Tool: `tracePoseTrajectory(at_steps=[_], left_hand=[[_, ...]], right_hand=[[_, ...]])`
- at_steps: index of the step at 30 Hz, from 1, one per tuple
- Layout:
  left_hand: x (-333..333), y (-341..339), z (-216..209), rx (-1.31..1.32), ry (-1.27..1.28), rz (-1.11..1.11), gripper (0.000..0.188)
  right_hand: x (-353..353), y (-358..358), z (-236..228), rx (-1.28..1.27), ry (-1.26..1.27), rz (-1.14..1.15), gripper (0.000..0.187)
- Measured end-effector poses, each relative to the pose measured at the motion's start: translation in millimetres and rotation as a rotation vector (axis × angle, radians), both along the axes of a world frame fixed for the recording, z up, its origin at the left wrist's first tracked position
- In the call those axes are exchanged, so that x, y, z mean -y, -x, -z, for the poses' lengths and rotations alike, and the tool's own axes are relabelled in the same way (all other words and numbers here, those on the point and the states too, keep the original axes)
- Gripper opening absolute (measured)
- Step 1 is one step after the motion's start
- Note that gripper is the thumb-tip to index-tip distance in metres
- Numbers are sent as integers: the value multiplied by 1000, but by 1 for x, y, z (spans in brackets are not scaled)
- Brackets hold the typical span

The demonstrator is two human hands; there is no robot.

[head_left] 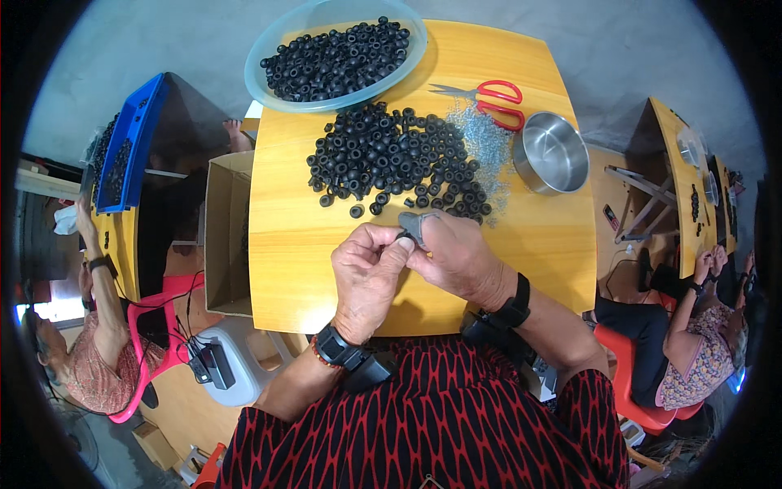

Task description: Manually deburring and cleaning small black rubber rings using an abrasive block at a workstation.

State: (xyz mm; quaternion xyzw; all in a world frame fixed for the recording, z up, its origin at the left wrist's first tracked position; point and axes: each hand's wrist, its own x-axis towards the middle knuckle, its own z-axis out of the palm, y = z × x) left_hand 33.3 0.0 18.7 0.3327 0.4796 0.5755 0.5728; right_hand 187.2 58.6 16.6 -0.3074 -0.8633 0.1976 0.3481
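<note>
My two hands meet over the near half of the yellow table. My left hand (366,265) pinches a small black round part (405,236) between thumb and fingertips. Close against it, my right hand (460,257) has its fingers drawn together, with a piece of grey cloth-like material (417,226) at the fingertips; what else they grip is hidden. Just beyond my hands lies a heap of black round parts (375,159), many with a hole in the middle. Small clear-blue pieces (482,155) are spread along the heap's right side.
A translucent bowl (252,69) of black parts stands at the table's far edge. Red-handled scissors (498,102) and a steel bowl (551,153) lie at the right. A cardboard box (228,232) abuts the left edge. Other people sit at tables on both sides.
</note>
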Motion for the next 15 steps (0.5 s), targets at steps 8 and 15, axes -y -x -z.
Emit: tracePoseTrajectory(at_steps=[8, 15], left_hand=[[-1, -1, -12, 60, -43, -61, 3], [2, 3, -15, -28, -59, -61, 3]], right_hand=[[2, 6, -8, -39, -86, 57, 32], [9, 12, -16, -69, -92, 72, 32]])
